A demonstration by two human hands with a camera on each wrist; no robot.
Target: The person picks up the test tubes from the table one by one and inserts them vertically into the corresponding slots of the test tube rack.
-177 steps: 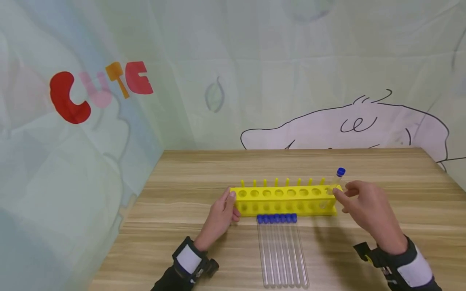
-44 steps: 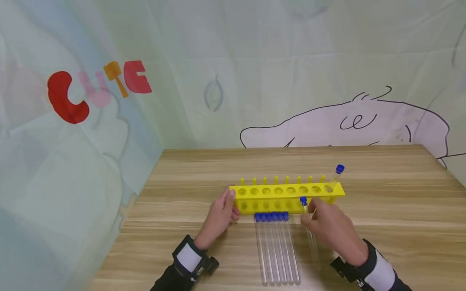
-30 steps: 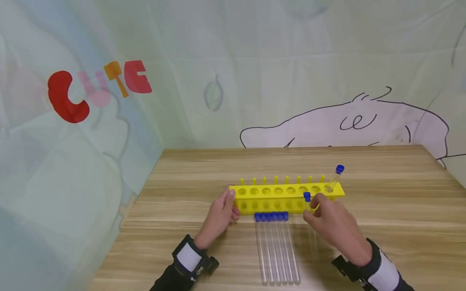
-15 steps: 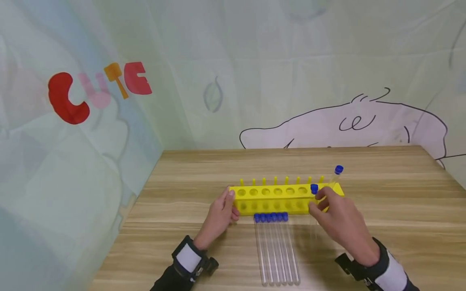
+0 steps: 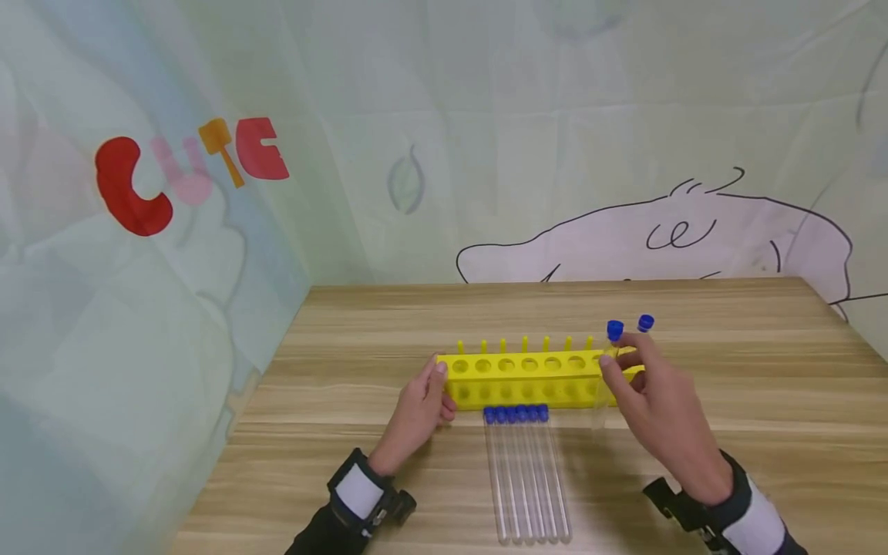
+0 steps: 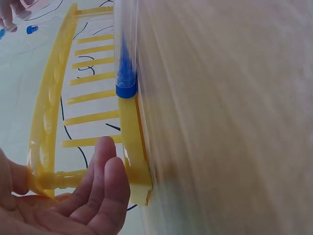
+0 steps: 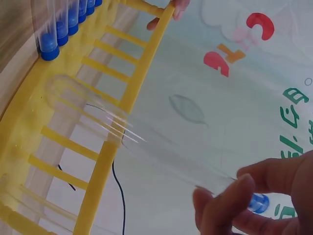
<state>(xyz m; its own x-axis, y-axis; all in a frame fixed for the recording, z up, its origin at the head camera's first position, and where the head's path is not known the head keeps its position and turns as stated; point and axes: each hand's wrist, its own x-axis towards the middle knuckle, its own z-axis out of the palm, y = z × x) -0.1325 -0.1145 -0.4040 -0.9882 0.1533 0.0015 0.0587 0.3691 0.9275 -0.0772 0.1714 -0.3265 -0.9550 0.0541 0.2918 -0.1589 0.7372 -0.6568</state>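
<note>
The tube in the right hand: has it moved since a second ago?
Yes. In the head view, the tube has moved up and rightward relative to the yellow rack; its blue cap now shows above the rack's top.

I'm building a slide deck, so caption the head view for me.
Left hand grips the rack, right hand holds a capped tube, and six tubes lie side by side in front.

The left hand [image 5: 416,412] and right hand [image 5: 662,401] are bare. A black sleeve [image 5: 324,533] covers the left forearm, a dark sleeve [image 5: 792,546] the right. Round the left wrist runs a black strap [image 5: 377,478] with a whitish, squarish panel [image 5: 358,492] and a small black block [image 5: 401,506] on its inner side; the right wrist wears a matching strap [image 5: 738,487], pale panel [image 5: 755,526] and dark block [image 5: 667,496].
</note>
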